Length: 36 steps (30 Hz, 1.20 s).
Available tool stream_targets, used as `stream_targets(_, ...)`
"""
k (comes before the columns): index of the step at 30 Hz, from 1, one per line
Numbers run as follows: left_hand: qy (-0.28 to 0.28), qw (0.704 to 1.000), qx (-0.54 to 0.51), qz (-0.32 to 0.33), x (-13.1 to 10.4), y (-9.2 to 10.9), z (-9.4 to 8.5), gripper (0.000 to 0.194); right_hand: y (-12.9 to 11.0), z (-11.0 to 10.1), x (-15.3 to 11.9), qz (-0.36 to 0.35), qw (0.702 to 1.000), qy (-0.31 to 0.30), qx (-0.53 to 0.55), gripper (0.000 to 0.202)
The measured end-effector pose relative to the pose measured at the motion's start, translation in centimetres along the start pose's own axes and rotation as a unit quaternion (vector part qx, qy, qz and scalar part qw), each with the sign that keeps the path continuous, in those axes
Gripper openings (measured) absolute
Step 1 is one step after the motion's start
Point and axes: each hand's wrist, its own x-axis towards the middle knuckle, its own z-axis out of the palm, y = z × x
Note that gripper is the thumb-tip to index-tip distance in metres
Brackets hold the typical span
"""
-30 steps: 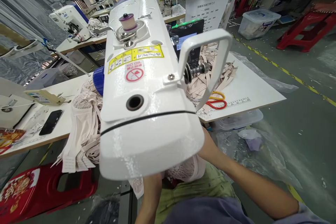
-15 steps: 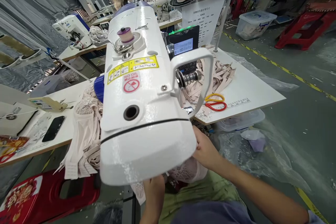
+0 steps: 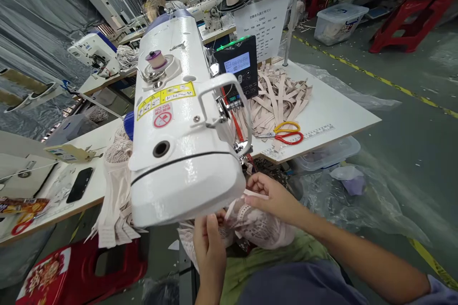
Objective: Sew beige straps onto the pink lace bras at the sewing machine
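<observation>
Lace bra (image 3: 266, 229) over the lap (image 3: 246, 267), beside the white machine (image 3: 186, 190). The right hand (image 3: 270, 200) pinches its narrow band (image 3: 256, 195); the left hand (image 3: 210, 245) pinches its lace, fingertips partly hidden. Scissors (image 3: 289, 138) and strips (image 3: 281, 97) lie on the desk (image 3: 345, 114).

top (image 3: 296, 281): greyish purple | right sleeve (image 3: 442, 290): matching | lap garment (image 3: 239, 269): green | right hand (image 3: 275, 200): bare

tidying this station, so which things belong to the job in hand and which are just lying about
Likely the job:
- lace garment, in the right hand, left hand at it
- white sewing machine
- pale fabric strips

Seemingly lying about:
- black phone
- printed packet
- clear plastic sheeting
</observation>
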Motion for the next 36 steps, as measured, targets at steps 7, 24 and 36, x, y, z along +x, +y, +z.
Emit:
stream_targets(7, -0.117, 0.987, -0.037, -0.102, -2.5, 0.7, 0.8, 0.044, -1.8, -2.5, -3.0, 0.022, 0.997, -0.073, -0.029, 0.021)
stream_targets(24, -0.095, 0.932, -0.349, -0.039, -6.8, 0.7, -0.3, 0.062, 1.7, -1.9, -6.9, -0.340, 0.847, 0.061, -0.404, 0.029)
stream_targets(36, -0.017, 0.942, -0.319, -0.106, -1.7, 3.8, -5.4, 0.036, 3.2, -0.8, -5.7, -0.187, 0.876, -0.160, -0.414, 0.030)
